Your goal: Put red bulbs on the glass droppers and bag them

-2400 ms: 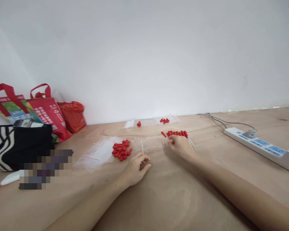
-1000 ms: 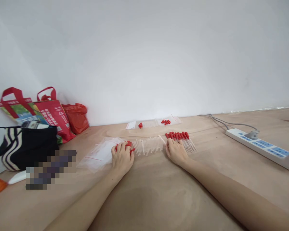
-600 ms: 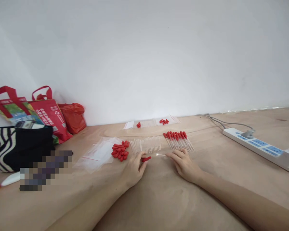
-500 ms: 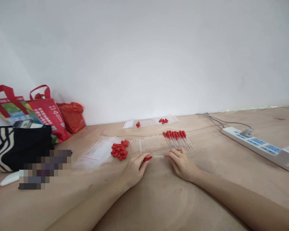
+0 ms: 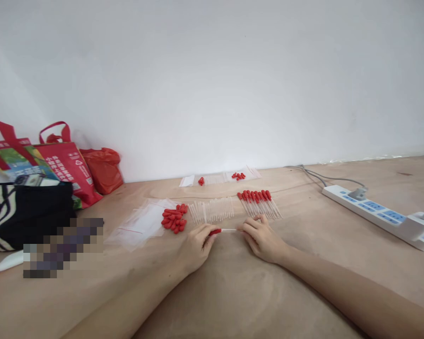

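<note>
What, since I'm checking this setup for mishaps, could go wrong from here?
The thin clear stick, held by the right hand, seems to meet the red piece in the left hand; pushed at a slant, it might slip.
The right hand is close to the red-tipped sticks, so a knock could disorder them.
The red pile lies loose beside the plain sticks, so a brush might mix them.
</note>
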`<state>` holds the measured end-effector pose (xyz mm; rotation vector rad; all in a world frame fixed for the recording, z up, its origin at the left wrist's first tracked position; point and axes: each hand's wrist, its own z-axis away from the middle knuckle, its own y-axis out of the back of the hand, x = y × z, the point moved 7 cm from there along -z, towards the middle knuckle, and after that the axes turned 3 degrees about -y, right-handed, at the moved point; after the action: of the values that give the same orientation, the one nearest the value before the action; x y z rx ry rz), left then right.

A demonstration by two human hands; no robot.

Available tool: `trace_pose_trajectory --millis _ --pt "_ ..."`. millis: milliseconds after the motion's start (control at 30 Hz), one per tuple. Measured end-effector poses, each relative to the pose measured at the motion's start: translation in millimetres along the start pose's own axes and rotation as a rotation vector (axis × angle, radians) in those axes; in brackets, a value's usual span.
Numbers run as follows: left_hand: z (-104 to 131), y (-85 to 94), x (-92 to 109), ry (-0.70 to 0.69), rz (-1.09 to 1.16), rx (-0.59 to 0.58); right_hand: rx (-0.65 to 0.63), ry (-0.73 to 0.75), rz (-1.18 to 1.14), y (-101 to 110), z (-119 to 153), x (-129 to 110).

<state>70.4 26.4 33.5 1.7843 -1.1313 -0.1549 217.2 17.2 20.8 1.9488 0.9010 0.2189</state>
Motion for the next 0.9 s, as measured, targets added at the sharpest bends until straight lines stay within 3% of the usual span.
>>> trace_pose_trajectory --millis 133,367,700,900 --pt "0 1.0 1 0.000 0.059 0.010 -0.028 0.066 -0.082 -1 0 -2" --pt "2 -2.2 10 -0.155 0.112 -0.051 -0.056 0.084 -0.179 -1 0 0" --pt "4 -4.4 17 -0.256 -0.042 -0.058 -0.111 0.046 -0.124 -1 -2 -3" --pt "5 -2.1 22 -0.292 -0.082 -0.032 -0.081 0.085 -0.092 1 0 -14"
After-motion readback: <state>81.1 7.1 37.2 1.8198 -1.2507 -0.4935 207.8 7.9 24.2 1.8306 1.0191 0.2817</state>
